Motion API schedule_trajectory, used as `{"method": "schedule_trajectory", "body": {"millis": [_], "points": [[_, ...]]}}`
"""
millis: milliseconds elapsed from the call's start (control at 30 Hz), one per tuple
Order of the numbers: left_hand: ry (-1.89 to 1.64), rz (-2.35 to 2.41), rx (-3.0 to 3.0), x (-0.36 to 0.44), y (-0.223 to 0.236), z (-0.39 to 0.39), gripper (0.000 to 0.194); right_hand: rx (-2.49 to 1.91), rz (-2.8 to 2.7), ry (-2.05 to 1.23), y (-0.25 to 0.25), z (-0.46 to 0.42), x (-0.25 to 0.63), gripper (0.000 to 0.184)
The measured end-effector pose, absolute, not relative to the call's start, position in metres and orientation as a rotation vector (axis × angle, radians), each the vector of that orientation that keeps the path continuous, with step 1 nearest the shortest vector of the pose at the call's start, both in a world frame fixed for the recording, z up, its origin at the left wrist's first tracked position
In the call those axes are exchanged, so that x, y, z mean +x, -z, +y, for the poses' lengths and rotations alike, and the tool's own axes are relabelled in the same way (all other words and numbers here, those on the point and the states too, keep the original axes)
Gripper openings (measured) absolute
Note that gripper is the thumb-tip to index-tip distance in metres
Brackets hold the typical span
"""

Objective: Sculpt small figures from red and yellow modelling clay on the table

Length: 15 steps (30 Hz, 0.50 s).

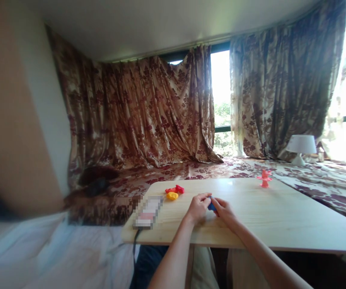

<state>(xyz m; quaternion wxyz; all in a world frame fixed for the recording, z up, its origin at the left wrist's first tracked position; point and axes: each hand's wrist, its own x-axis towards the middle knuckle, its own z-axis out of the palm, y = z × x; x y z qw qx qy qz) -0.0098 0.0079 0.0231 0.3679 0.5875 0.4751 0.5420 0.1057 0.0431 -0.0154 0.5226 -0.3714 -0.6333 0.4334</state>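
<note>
Here's the blue lump [212, 205], pinched between left hand [197, 208] and right hand [225, 211], both curled snugly around it, its long axis hidden.

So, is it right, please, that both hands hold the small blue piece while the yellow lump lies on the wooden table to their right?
Not quite: the side is wrong. The head view shows the yellow lump on the wooden table to the left of the left hand and right hand, which do both hold the small blue piece.
</note>
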Motion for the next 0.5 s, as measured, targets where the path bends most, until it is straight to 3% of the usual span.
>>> {"method": "schedule_trajectory", "body": {"millis": [300,500], "points": [[-1.540,1.060,1.392,-0.002,0.005,0.000,0.039,-0.908,-1.407,-0.991,0.005,0.032,0.104,0.048],[-1.563,1.082,1.394,0.000,0.008,0.004,0.033,-0.901,-1.419,-0.876,0.017,0.043,0.105,0.045]]}}
